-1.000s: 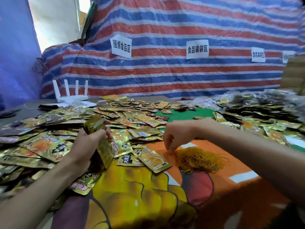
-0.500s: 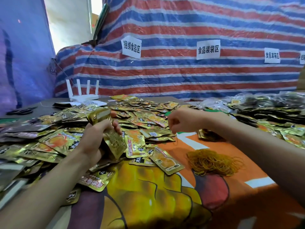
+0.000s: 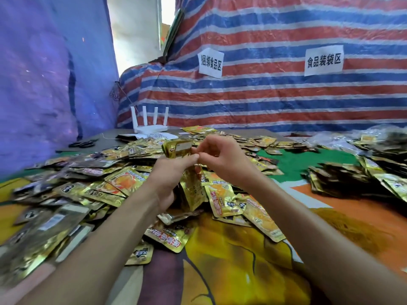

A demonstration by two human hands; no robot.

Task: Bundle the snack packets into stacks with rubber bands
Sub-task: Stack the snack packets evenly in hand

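**Stack in hand, band poised at its edge**

Head view. Holds the stack of snack packets (image 3: 178,148) upright at mid-frame in the left hand (image 3: 169,175), with fingers clamped round its middle, probably to keep the edges squared and leave the top end bare for banding. Meets it from 3 o'clock with the right hand (image 3: 222,156), fingertips (image 3: 199,155) pinched together against the stack's edge. Seems to pinch a rubber band there, though too small to make out.

Looks gold and glossy, several foil pouches thick, with the top end bent slightly toward 9 o'clock and the lower end fanning out below the palm. Hangs just above the heap of loose packets (image 3: 123,183), which spreads from 9 through 12 o'clock over the printed cloth (image 3: 231,260). Shows a darker pile of packets (image 3: 343,179) at 3 o'clock and a blurred tangle of rubber bands (image 3: 348,225) at 4 o'clock, handy for the right hand.
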